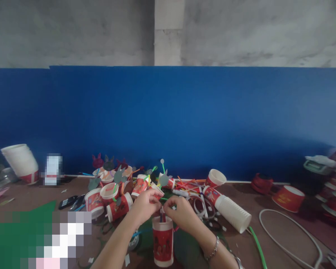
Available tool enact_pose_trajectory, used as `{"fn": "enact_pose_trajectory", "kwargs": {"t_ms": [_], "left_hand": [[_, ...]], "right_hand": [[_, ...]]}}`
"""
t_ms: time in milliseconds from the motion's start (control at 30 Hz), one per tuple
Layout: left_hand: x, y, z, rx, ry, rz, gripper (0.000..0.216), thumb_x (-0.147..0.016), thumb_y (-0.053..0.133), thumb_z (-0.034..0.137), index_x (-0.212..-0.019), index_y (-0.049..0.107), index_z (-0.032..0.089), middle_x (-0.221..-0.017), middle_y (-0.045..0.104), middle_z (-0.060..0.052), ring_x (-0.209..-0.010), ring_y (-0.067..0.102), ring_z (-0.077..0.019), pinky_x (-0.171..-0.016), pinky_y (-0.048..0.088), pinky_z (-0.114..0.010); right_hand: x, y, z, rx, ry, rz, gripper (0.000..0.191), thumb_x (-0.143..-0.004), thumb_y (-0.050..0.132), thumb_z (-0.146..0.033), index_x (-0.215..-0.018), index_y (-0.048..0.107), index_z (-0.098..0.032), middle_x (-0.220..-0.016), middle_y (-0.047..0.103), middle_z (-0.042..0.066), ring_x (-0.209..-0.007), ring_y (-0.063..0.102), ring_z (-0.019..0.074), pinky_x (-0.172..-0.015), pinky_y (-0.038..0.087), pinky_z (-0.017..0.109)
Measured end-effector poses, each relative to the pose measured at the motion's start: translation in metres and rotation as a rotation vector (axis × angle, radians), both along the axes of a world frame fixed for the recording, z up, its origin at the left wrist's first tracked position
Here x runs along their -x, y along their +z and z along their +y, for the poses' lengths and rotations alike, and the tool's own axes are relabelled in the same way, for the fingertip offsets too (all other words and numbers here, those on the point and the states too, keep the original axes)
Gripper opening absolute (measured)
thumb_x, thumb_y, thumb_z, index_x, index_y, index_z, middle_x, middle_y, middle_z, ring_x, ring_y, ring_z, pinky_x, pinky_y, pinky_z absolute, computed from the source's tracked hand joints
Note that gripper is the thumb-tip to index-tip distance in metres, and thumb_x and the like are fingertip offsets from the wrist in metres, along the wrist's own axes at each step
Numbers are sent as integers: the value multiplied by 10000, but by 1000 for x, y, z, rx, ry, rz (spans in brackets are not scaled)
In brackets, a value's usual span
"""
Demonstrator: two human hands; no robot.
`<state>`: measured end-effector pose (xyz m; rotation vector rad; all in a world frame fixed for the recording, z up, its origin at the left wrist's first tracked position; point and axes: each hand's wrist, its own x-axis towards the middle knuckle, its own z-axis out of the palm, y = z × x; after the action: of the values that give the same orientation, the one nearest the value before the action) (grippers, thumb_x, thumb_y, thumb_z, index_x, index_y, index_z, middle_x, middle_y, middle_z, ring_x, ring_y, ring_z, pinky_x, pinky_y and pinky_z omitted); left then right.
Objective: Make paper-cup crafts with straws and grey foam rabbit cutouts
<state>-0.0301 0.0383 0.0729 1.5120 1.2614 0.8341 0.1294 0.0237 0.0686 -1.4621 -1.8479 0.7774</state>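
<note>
A red paper cup [162, 243] with a white rim and printed figures stands upright in front of me. Dark narrow strips [162, 216] rise out of its mouth. Just above the rim, my left hand [147, 205] is closed in a pinch at the left of the strips. My right hand [179, 210] pinches from the other side, its fingertips close to the left ones. What sits between the fingers is too small and blurred to name. Behind my hands lies a heap of decorated red cups [119, 207] with grey cut-out shapes [165, 179] on coloured stems.
A nested stack of white cups [232, 213] lies to the right, near a loop of pale cord [291, 237] and a red paper bowl [288, 198]. Another cup stack [20, 162] leans at far left. A blue panel [184, 119] closes off the back.
</note>
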Motion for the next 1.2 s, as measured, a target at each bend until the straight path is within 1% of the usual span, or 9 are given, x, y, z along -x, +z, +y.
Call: {"fn": "enact_pose_trajectory", "kwargs": {"t_ms": [167,300,467,600,700,800,1000,1100,1200], "left_hand": [[-2,0,-1,39,-24,-54,363,-639,595,118,-1001,618,141,-680,633,-6,-573,597,-152,-571,460,-272],[-3,-1,-1,57,-24,-65,346,-640,599,104,-984,617,142,-684,613,0,-564,594,-143,-568,462,-267],[-5,0,-1,34,-27,-52,341,-639,585,93,-974,613,144,-677,613,4,-550,585,-134,-554,456,-259],[-6,3,-4,19,-42,-76,350,-642,568,81,-986,598,137,-675,617,5,-547,574,-127,-542,447,-249],[-7,6,-7,18,-83,-108,365,-639,581,89,-1000,595,137,-663,608,16,-546,569,-122,-552,446,-251],[-8,9,-10,19,-118,-124,398,-623,598,88,-1018,595,137,-640,594,30,-533,561,-116,-554,444,-255],[-7,17,-14,89,-112,-131,416,-601,635,102,-1014,590,117,-568,579,44,-510,554,-118,-538,426,-249],[-3,16,-13,107,-135,-168,405,-603,650,129,-1003,591,117,-591,593,35,-541,566,-123,-574,443,-262],[0,14,-12,115,-172,-190,399,-594,639,113,-990,598,122,-697,633,-1,-647,597,-140,-630,451,-265]], "right_hand": [[-6,-1,4,34,39,17,174,-682,542,-208,-646,705,-158,-722,710,44,-714,632,187,-660,443,256],[-13,3,3,57,63,5,159,-673,581,-241,-681,726,-175,-740,717,34,-738,638,191,-659,439,249],[-17,9,-1,129,28,-153,172,-638,655,-333,-676,736,-187,-715,710,33,-700,630,189,-577,410,231],[-16,6,-1,182,87,-89,212,-629,671,-346,-741,726,-174,-720,702,27,-633,610,160,-505,388,207],[-15,3,2,148,94,-31,139,-630,664,-287,-678,703,-162,-640,673,13,-611,580,139,-519,383,199],[-17,1,3,134,149,-1,111,-622,671,-264,-617,678,-153,-578,635,-1,-566,530,118,-509,365,197],[-18,3,1,86,217,40,79,-628,652,-208,-575,635,-153,-534,599,-21,-520,489,98,-494,354,191],[-17,7,0,50,232,46,91,-633,635,-187,-552,609,-155,-522,592,-27,-514,490,99,-490,352,190],[-17,8,1,13,208,52,93,-634,622,-170,-546,597,-154,-543,602,-22,-537,501,103,-497,355,189]]}}
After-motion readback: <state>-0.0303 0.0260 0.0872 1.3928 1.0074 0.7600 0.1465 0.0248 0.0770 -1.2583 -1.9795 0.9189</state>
